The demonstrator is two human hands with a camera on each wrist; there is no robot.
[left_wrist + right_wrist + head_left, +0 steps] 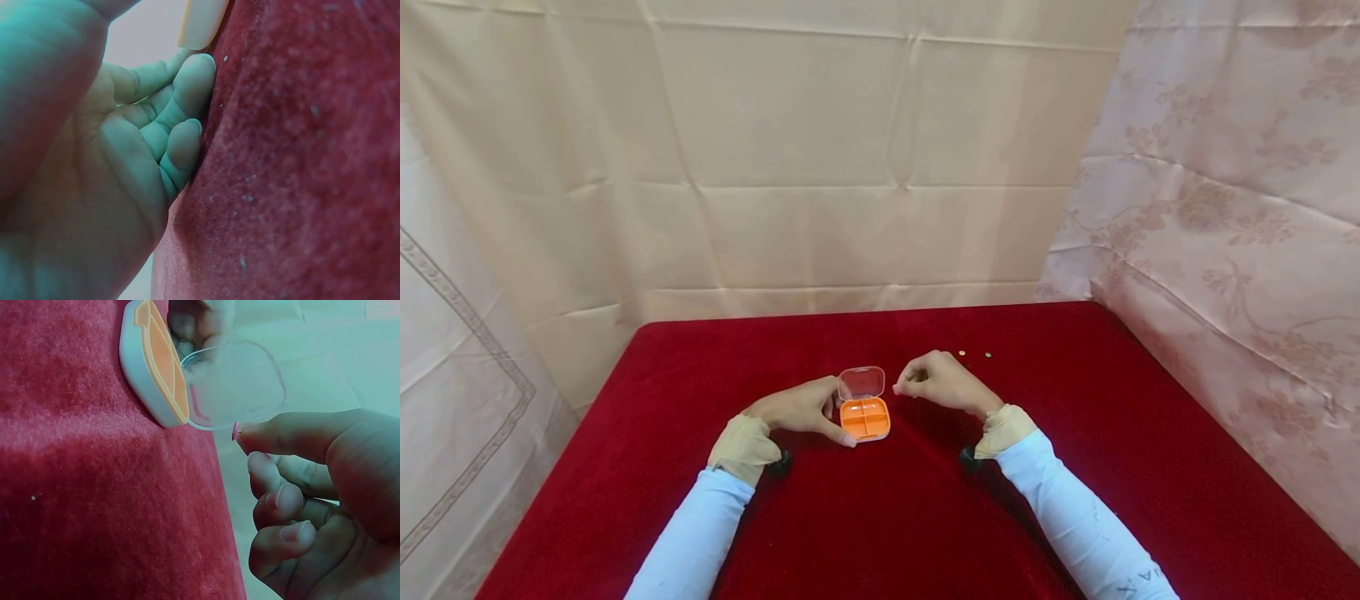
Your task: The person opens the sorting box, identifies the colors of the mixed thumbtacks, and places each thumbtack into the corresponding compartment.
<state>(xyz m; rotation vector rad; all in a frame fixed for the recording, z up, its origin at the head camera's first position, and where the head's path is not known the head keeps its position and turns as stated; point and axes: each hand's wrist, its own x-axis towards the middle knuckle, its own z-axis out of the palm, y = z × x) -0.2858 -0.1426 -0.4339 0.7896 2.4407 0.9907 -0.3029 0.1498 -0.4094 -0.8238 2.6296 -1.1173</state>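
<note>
An orange box (865, 419) with four compartments and a raised clear lid (861, 382) sits on the red cloth. My left hand (801, 408) grips its left side, thumb at the near corner and fingers by the lid. In the left wrist view the fingers (194, 81) curl beside the box edge (203, 25). Just right of the lid, my right hand (942, 383) pinches a small pink round piece (235, 430) between thumb and forefinger, clear of the box (156, 362) in the right wrist view. The other right fingers are curled.
Two small round pieces, one pale (962, 353) and one dark (988, 355), lie on the cloth behind my right hand. The red-covered table (865, 533) reaches back to a beige curtain (850, 167), with patterned cloth hanging at both sides.
</note>
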